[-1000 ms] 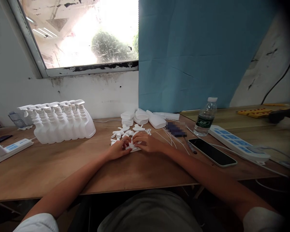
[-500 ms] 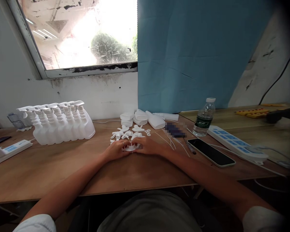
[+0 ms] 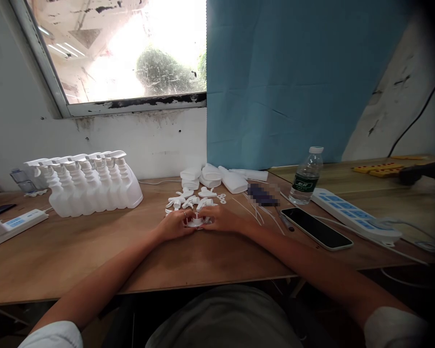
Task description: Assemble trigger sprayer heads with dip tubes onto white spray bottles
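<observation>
Both of my hands meet low over the tabletop, closed on one white plastic spray trigger head (image 3: 195, 223). My left hand (image 3: 176, 225) grips its left side, and a ring shows on one finger. From the right, my right hand (image 3: 219, 219) pinches the same part. Fingers cover much of it, so its exact shape is partly hidden. Just beyond my hands lie several loose white trigger parts (image 3: 191, 201). Small white rings (image 3: 222, 198) lie to their right, and several white plastic housings (image 3: 210, 175) are grouped behind them.
Joined white spray bottles (image 3: 94, 186) stand at left beside a power strip (image 3: 25, 222). Thin white tubes (image 3: 248, 211), a phone (image 3: 317, 228), a water bottle (image 3: 305, 179) and another power strip (image 3: 355, 212) are at right. The wooden table's (image 3: 188, 270) front edge is close to me.
My right hand's fingers have shifted slightly on the white trigger head, and a little more of it shows between my hands. Everything else stays in place.
</observation>
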Available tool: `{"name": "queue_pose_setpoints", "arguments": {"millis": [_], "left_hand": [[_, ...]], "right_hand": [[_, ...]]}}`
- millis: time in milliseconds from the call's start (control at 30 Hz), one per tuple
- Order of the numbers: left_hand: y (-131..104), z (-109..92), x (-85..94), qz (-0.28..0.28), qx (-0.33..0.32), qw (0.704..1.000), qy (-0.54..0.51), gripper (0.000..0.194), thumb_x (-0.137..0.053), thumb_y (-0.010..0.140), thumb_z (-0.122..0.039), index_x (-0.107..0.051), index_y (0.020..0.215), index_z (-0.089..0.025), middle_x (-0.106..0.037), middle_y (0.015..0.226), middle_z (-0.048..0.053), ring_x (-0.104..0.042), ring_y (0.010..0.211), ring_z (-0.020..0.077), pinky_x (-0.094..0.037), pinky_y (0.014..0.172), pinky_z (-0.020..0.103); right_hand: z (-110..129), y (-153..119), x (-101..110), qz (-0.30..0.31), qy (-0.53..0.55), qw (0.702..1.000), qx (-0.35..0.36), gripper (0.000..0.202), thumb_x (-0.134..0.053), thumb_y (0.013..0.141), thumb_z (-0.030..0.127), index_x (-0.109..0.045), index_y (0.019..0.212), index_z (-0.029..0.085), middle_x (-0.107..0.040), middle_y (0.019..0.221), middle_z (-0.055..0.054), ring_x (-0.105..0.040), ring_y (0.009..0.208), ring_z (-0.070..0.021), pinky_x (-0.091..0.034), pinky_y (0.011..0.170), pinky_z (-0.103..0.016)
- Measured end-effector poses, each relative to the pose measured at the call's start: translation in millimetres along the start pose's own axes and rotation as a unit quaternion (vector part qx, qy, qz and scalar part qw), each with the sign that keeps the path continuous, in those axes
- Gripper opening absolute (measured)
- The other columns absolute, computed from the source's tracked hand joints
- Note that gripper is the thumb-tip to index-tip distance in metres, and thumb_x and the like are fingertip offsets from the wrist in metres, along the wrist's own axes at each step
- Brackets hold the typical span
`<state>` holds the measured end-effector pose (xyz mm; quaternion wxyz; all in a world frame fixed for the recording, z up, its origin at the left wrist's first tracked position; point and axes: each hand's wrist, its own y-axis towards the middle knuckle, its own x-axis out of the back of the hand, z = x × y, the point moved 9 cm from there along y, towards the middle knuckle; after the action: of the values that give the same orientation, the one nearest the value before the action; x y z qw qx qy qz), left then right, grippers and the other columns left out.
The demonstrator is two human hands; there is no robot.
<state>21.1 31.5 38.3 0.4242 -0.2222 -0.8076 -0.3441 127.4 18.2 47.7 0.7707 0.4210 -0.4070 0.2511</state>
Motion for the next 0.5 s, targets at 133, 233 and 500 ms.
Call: {"name": "queue_pose_setpoints", "arguments": {"millis": [133, 233, 500], "left_hand": [[0, 7, -4.8, 0.007, 0.039, 0.999, -0.026, 0.038, -0.066, 0.076, -0.038, -0.054, 0.109, -0.022, -0.062, 0.084, 0.0, -0.058, 0.065, 0.0132, -0.044, 0.06, 0.025], [0, 9, -7.9, 0.011, 0.041, 0.998, -0.038, 0.05, -0.065, 0.075, -0.031, -0.047, 0.121, -0.024, -0.061, 0.088, -0.001, -0.057, 0.065, 0.0127, -0.045, 0.06, 0.025], [2, 7, -9.1, 0.002, 0.014, 0.999, -0.029, 0.034, -0.064, 0.072, -0.025, -0.057, 0.106, -0.021, -0.059, 0.086, 0.0, -0.056, 0.071, 0.0134, -0.045, 0.063, 0.024]], "right_hand": [[-1, 0, 3, 0.009, 0.019, 1.0, -0.011, 0.023, -0.064, 0.085, 0.037, -0.065, 0.101, 0.02, -0.069, 0.101, -0.006, -0.063, 0.09, -0.0181, -0.049, 0.083, -0.03], [-15, 0, 18, -0.022, 0.084, 0.995, -0.058, 0.031, -0.064, 0.084, 0.041, -0.064, 0.107, 0.02, -0.07, 0.102, -0.005, -0.065, 0.089, -0.0175, -0.051, 0.08, -0.029], [-119, -40, 84, -0.073, -0.181, 0.927, -0.32, 0.018, -0.057, 0.084, 0.022, -0.068, 0.097, 0.016, -0.072, 0.091, -0.013, -0.065, 0.081, -0.0244, -0.045, 0.071, -0.03]]}}
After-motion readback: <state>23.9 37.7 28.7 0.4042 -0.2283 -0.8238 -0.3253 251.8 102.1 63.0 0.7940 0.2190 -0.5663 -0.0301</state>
